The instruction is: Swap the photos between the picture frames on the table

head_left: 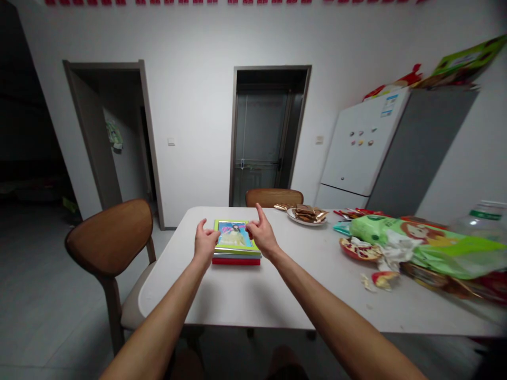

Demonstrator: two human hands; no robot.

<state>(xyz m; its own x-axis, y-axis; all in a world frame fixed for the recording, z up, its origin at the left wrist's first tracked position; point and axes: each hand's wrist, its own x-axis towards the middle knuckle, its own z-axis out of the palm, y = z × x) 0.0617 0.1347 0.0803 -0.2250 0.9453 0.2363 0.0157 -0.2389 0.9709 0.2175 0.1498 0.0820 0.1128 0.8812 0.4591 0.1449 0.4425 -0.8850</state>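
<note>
A green picture frame [234, 236] with a figure on a blue background lies on top of a small stack on the white table [245, 309]. Below it are a pale layer and a red one [236, 261] at the bottom. My left hand [205, 244] is at the stack's left edge, its index finger raised and its thumb pointing toward the picture. On the right edge, my right hand [263, 232] has its index finger stretched up and the other fingers curled. Neither hand shows anything held; whether they touch the frame is unclear.
A plate [307, 221] of brown packets stands behind, right of centre. Farther right lie an opened pomegranate [360, 250], peel pieces, crumpled tissue and a green bag [435, 243]. Wooden chairs stand at the left [113, 237] and far side [274, 198]. A fridge [362, 142] stands back right.
</note>
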